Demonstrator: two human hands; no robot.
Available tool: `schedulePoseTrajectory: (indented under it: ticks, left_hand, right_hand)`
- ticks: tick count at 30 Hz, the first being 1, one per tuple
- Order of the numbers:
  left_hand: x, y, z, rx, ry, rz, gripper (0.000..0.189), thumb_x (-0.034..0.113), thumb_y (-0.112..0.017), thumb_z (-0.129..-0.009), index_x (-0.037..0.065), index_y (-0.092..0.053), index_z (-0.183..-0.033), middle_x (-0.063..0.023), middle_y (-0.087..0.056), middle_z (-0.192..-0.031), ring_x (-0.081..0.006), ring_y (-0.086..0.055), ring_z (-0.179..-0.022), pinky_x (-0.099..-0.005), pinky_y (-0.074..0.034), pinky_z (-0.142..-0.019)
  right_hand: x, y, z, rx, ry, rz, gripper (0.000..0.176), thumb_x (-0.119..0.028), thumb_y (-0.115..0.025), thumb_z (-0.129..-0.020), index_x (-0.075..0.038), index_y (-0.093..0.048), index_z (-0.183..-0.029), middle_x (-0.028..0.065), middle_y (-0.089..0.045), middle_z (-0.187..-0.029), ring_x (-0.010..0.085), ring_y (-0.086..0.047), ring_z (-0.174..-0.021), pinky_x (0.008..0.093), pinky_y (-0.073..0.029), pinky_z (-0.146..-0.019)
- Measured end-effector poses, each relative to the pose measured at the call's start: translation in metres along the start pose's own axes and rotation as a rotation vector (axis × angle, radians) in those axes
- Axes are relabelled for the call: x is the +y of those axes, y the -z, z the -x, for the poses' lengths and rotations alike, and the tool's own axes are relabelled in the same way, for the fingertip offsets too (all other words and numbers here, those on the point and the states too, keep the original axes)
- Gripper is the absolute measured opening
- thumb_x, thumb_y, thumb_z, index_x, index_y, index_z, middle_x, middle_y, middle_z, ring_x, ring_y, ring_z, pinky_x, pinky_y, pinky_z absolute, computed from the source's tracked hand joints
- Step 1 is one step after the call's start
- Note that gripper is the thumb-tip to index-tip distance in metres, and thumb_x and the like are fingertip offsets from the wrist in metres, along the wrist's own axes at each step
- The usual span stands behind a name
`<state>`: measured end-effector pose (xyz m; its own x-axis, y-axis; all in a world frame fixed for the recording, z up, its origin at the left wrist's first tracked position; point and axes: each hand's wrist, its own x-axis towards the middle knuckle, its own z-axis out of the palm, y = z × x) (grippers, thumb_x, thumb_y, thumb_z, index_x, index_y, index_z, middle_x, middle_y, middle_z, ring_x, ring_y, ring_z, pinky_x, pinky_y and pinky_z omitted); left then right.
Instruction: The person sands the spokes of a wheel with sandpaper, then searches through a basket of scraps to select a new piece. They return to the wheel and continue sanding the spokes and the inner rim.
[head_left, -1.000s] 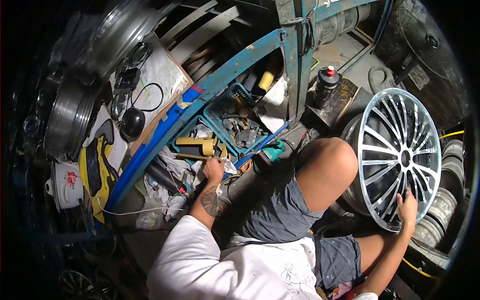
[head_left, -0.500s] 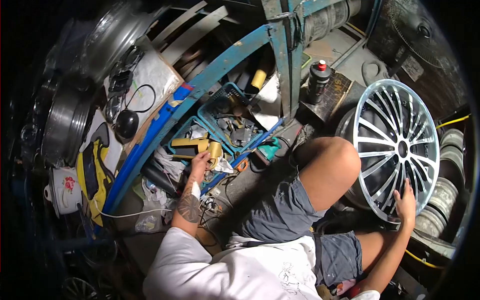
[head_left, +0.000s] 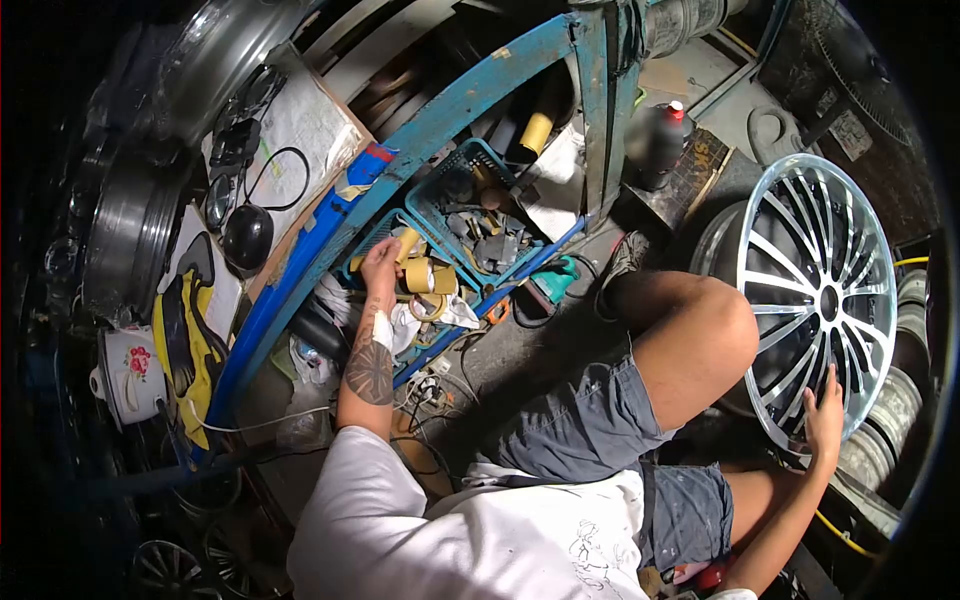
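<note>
My left hand (head_left: pixel 380 268) is closed around a yellow roll (head_left: pixel 406 243), one end of which sticks out beside the fingers. Just right of it, shorter yellow rolls (head_left: pixel 428 277) lie over the nearer blue basket, touching white crumpled cloth or paper. A silver multi-spoke wheel rim (head_left: pixel 828 302) stands tilted by my right knee. Against its lower edge rests my right hand (head_left: pixel 825 418), fingers stretched out and thumb apart. Whether the palm presses on the rim is hard to see.
A blue plastic basket (head_left: pixel 460 170) holds grey scraps. A green power tool (head_left: pixel 553 282) and cables lie on the floor. A blue metal frame (head_left: pixel 470 95) arches overhead. A dark bottle with a red cap (head_left: pixel 661 150) stands on a box. More wheels (head_left: pixel 885 425) lie at right.
My left hand has moved up and left from the shorter rolls and now grips the longer yellow roll, which has tilted. The right hand stays by the rim. The view has shifted slightly.
</note>
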<state>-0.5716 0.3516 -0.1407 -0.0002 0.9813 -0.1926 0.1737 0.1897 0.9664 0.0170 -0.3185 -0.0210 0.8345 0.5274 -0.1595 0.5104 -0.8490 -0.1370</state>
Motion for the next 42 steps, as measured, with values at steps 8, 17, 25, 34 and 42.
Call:
schedulePoseTrajectory:
  ticks: [8, 17, 25, 34, 42]
  left_hand:
    - [0.024, 0.016, -0.006, 0.064, -0.399, -1.153, 0.026, 0.031, -0.076, -0.092, 0.010, -0.078, -0.108, -0.0165, -0.078, -0.099, -0.0325, -0.074, -0.094, -0.0442, -0.056, -0.085]
    - [-0.012, -0.153, 0.009, -0.174, -0.663, -0.848, 0.058, 0.037, -0.080, -0.087, 0.009, -0.066, -0.136, -0.0252, -0.059, -0.138, -0.0451, -0.058, -0.124, -0.0519, -0.045, -0.108]
    - [-0.080, -0.252, 0.028, -0.530, -0.163, -1.166, 0.104, 0.081, -0.069, -0.081, 0.013, -0.049, -0.157, -0.0242, 0.000, -0.176, -0.0549, -0.004, -0.159, -0.0840, -0.010, -0.115]
    - [-0.022, -0.182, 0.022, -0.037, -0.760, -1.222, 0.073, 0.049, -0.073, -0.093, 0.032, -0.045, -0.158, -0.0250, -0.029, -0.164, -0.0535, -0.034, -0.146, -0.0762, -0.026, -0.112]
    - [-0.040, -0.074, -0.174, 0.067, -0.466, -1.135, 0.056, 0.053, -0.059, -0.101, 0.007, -0.070, -0.132, -0.0262, -0.072, -0.123, -0.0451, -0.066, -0.121, -0.0561, -0.044, -0.108]
  right_hand:
    - [-0.006, 0.000, 0.000, 0.004, -0.014, 0.018, 0.079, -0.016, -0.071, -0.098, -0.012, -0.030, -0.166, 0.0264, -0.055, -0.143, 0.0466, -0.059, -0.125, 0.0480, -0.049, -0.106]
    - [-0.013, 0.004, 0.000, 0.036, -0.027, 0.026, 0.075, -0.015, -0.068, -0.099, -0.012, -0.032, -0.165, 0.0288, -0.055, -0.141, 0.0485, -0.058, -0.126, 0.0494, -0.048, -0.106]
    - [-0.020, 0.008, -0.008, -0.022, -0.093, -0.067, 0.077, -0.007, -0.067, -0.098, -0.012, -0.030, -0.166, 0.0279, -0.054, -0.146, 0.0445, -0.055, -0.135, 0.0460, -0.044, -0.112]
    - [-0.018, 0.000, -0.016, -0.051, -0.111, -0.046, 0.081, -0.002, -0.065, -0.097, -0.009, -0.025, -0.167, 0.0276, -0.043, -0.161, 0.0418, -0.044, -0.149, 0.0444, -0.037, -0.121]
    - [-0.015, -0.005, -0.015, -0.023, -0.094, -0.052, 0.079, -0.003, -0.064, -0.098, -0.009, -0.026, -0.166, 0.0271, -0.044, -0.161, 0.0420, -0.046, -0.147, 0.0446, -0.039, -0.120]
